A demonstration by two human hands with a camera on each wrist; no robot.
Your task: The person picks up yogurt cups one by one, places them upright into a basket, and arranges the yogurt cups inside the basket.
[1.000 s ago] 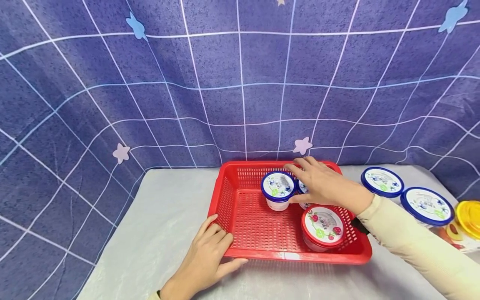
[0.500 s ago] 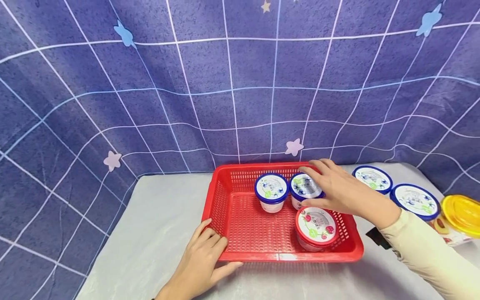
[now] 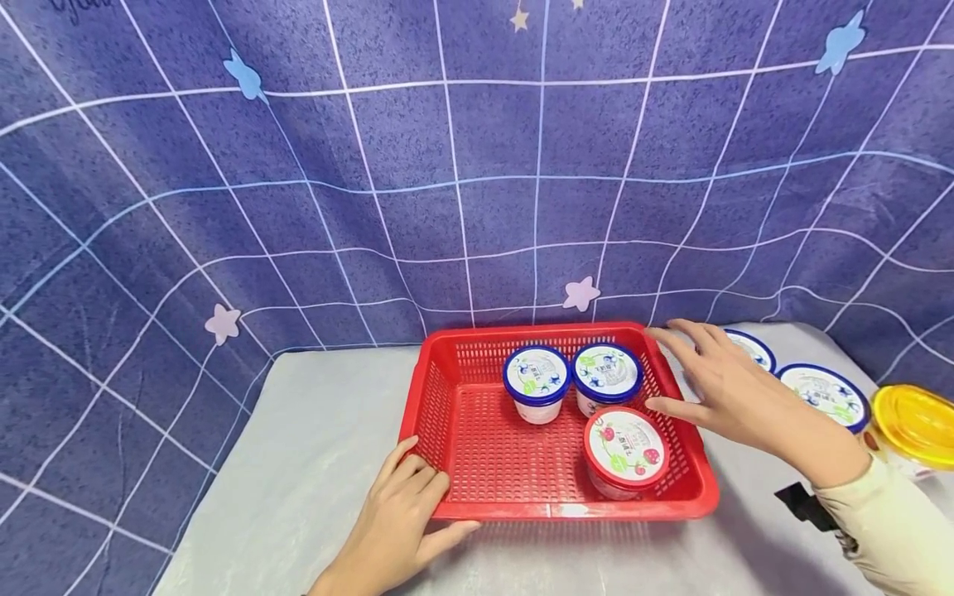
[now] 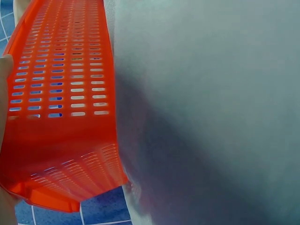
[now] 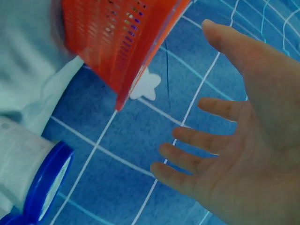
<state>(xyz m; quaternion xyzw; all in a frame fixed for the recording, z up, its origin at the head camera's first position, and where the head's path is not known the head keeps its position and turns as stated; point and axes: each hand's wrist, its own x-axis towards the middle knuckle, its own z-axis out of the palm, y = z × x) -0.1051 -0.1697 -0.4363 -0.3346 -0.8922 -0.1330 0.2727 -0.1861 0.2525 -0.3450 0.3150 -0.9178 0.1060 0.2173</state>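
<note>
My left hand (image 3: 398,517) holds the left front corner of the red plastic basket (image 3: 514,509), its fingers over the rim. In the left wrist view, the basket's slotted wall (image 4: 61,136) rises beside the fingertips. Inside stand two blue-lidded tubs with blueberry pictures, a left one (image 3: 537,374) and a right one (image 3: 607,372), side by side at the back. A red-lidded tub (image 3: 628,447) with red berry pictures stands at the front right. My right hand (image 3: 734,393) hovers over the basket's right rim, fingers spread and holding nothing, as the right wrist view also shows.
Right of the basket stand two more blue-lidded tubs, a far one (image 3: 753,348) partly behind my right hand and a near one (image 3: 823,396). A yellow-lidded container (image 3: 917,422) is beside them. A blue patterned curtain (image 3: 477,165) hangs behind the grey-white tabletop (image 3: 298,463).
My right hand has lifted away from the right blue-lidded tub and moved right, uncovering its lid. The left hand stays on the basket corner. The head view has shifted slightly.
</note>
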